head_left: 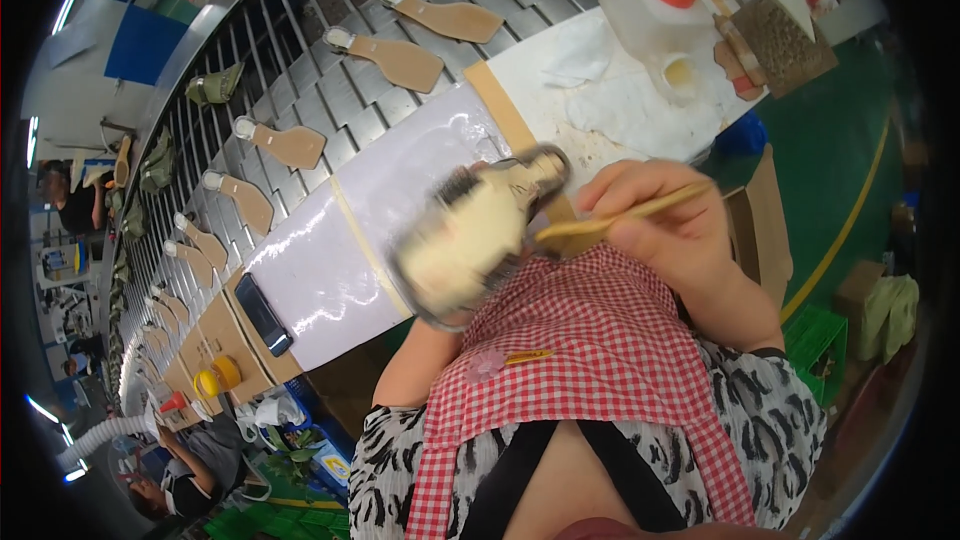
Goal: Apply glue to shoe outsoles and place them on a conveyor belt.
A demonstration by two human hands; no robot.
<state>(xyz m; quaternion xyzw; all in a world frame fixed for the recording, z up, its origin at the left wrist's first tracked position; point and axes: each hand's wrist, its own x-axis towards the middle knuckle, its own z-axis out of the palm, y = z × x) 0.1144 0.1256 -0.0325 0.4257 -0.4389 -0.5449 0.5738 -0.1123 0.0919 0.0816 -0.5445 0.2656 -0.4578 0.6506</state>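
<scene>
Nearest, at lower centre, a red-and-white checked apron is seen. Right of centre, a thin yellow-brown stick is pinched by the right hand, its tip close to the shoe form; contact cannot be confirmed. The blurred shoe form is held tilted at frame centre, cream face up, over the pale surface. The left hand is mostly hidden behind it; whether its fingers are spread or pressed together cannot be told.

Risk, judged: if the form is turned while the tip is applied, the dark edge could be smeared; if it is weakly supported from below, it could be dropped.

Farther off, a dark phone is laid at left, where it could be soiled by drips. At upper right, a red-capped bottle could be tipped by a wide right-hand swing. Beyond, at upper left, tan insoles are carried on a slatted metal conveyor
</scene>
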